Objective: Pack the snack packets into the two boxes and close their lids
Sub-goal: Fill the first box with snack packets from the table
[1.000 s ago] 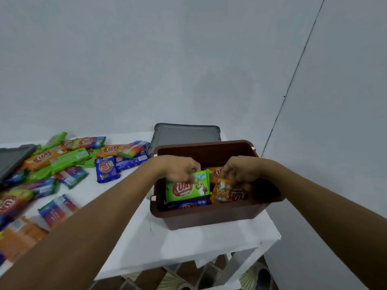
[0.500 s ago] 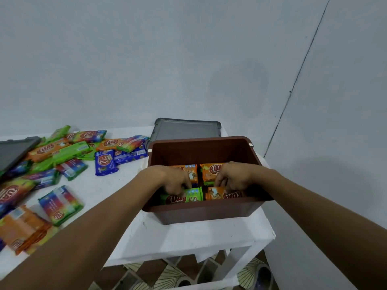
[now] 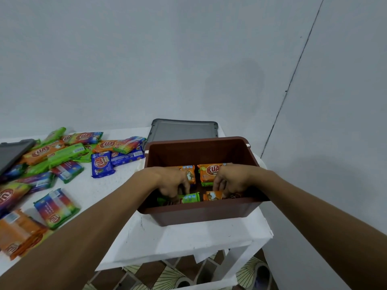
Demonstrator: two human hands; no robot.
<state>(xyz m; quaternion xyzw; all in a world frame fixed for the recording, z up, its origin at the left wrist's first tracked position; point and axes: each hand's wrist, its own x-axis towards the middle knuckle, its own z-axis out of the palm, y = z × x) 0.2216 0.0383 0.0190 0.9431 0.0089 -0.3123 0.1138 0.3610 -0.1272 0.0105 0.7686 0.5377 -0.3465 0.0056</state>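
Observation:
An open brown plastic box [image 3: 201, 212] stands at the right end of the white table. Both my hands reach down inside it. My left hand [image 3: 171, 183] holds a green snack packet [image 3: 189, 198] low against the box's near wall. My right hand [image 3: 230, 181] holds an orange packet [image 3: 212, 195] beside it. Two more orange packets [image 3: 209, 171] lie further back in the box. The box's grey lid [image 3: 184, 129] lies flat behind it. Several loose packets [image 3: 56, 207] in green, orange, blue and rainbow wrappers are scattered on the table to the left.
A second grey lid [image 3: 12, 151] shows at the far left edge. The white table [image 3: 178, 235] ends just right of the box, close to a wall corner. Patterned floor tiles [image 3: 167, 277] show below the table.
Both hands have lowered their packets from above the box rim down to its bottom near the front wall. The view has shifted slightly closer.

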